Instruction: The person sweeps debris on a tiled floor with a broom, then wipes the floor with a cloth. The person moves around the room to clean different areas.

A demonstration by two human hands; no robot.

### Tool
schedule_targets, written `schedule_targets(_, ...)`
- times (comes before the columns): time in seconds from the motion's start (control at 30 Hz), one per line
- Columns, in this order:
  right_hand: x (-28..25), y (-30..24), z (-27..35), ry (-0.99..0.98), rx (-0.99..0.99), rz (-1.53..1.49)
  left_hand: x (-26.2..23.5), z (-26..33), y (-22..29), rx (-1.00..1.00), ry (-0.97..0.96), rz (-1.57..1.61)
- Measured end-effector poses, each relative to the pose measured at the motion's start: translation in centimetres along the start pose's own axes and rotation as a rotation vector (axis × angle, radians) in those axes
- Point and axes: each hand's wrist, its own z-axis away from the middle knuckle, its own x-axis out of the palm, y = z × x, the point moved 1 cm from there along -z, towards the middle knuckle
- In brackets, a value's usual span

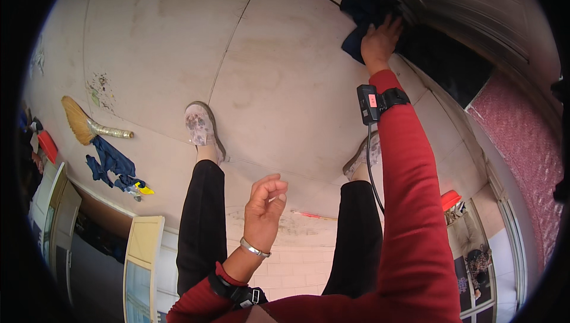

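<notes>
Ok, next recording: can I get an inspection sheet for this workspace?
Surface: pale tiled slab with dark seams and stains, underfoot.
Job's things: dark blue cloth pressed against the slab edge beside a dark opening.
Clutter: short broom, blue rags and a small yellow item lying at the left.
Hands: right hand flat on the cloth; left hand loosely curled, holding nothing, with a metal bangle at the wrist.
Cables: black cable hanging from the right wrist device.
Surroundings: pink textured wall at right; window frames below; a red object lower right.
</notes>
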Motion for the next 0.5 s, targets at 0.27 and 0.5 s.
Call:
schedule_targets(0.27, -0.2, -2.2, 8.1, -0.270, 0.245, 0.041, 1.1, -0.1, 1.3, -0.002, -0.027, -0.015)
schedule_targets(0.5, -0.4, -1.2, -4.3, -0.162, 0.471, 0.094, 0.5, -0.2, 2.0, 0.050, -0.016, -0.040)
